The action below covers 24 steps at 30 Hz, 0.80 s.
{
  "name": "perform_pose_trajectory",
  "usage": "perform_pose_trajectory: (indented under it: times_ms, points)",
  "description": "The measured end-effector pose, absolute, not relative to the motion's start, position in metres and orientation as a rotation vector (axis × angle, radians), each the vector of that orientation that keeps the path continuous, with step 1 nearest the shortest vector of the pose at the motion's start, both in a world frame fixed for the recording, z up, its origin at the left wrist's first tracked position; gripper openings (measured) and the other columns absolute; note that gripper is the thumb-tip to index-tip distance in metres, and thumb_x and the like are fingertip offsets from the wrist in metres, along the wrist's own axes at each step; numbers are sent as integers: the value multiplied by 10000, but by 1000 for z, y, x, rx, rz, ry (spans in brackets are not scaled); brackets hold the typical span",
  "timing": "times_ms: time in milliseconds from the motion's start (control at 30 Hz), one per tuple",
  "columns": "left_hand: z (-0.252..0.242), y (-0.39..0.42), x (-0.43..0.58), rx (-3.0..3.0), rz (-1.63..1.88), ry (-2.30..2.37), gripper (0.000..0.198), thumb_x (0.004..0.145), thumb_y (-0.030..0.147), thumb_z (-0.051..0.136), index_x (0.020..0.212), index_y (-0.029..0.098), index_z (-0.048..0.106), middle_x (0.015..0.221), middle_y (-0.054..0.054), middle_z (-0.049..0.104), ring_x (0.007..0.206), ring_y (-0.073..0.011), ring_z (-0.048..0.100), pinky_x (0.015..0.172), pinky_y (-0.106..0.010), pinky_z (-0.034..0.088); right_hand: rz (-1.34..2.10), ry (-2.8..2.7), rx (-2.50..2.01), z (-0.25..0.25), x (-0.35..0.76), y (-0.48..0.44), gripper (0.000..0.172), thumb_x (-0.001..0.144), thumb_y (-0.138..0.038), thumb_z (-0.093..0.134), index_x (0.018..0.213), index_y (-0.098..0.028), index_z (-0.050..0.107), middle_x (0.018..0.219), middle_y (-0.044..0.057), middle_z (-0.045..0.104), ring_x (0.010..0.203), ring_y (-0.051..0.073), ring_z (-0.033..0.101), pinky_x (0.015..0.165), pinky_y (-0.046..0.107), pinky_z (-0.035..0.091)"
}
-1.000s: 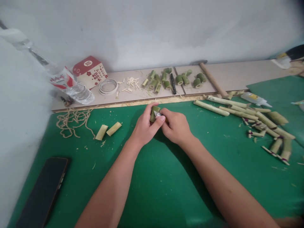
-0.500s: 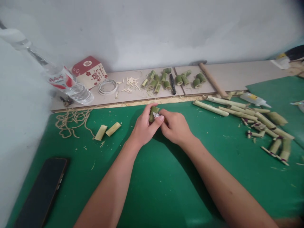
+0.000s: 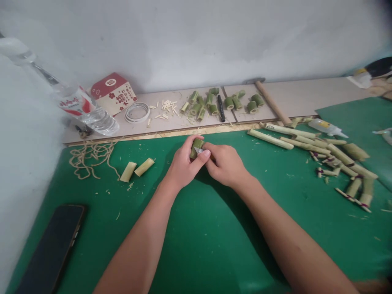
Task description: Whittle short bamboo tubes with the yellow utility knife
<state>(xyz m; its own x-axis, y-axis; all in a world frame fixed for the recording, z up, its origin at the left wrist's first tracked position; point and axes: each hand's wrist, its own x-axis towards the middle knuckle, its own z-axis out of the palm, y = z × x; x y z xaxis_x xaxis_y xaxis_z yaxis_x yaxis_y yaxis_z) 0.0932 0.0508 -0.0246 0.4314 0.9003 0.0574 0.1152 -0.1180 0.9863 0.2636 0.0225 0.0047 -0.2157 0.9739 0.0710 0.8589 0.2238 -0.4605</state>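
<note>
Between the fingers of my left hand is a short green bamboo piece, held above the green mat. My right hand is closed around a knife, and only its pointed metal blade shows, lying against the bamboo. The left thumb presses near the blade; the knife's handle is mostly covered by the right fingers. Two split bamboo pieces lie on the mat to the left of my hands, with small shavings around them.
A tangle of twine and a phone lie at left, near a tilted-looking water bottle. Along the back ledge are cut bamboo sections, a black marker and a hammer. Bamboo sticks and a glue bottle are at right.
The blade and my fingers have shifted slightly on the bamboo piece, which has tilted a little. The whole view has moved slightly; the other things lie as before.
</note>
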Motion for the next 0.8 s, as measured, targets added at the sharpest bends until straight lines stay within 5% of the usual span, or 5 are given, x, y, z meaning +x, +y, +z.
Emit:
perform_pose_trajectory:
  times_ms: [800]
  points:
    - [-23, 55, 95, 1616, 847, 1049, 440, 991, 607, 711, 1186, 224, 619, 947, -5, 690, 831, -179, 609, 779, -311, 466, 338, -2079, -1778, -2, 261, 23, 241, 997, -353, 460, 960, -219, 658, 779, 70, 721, 631, 211, 558, 619, 328, 223]
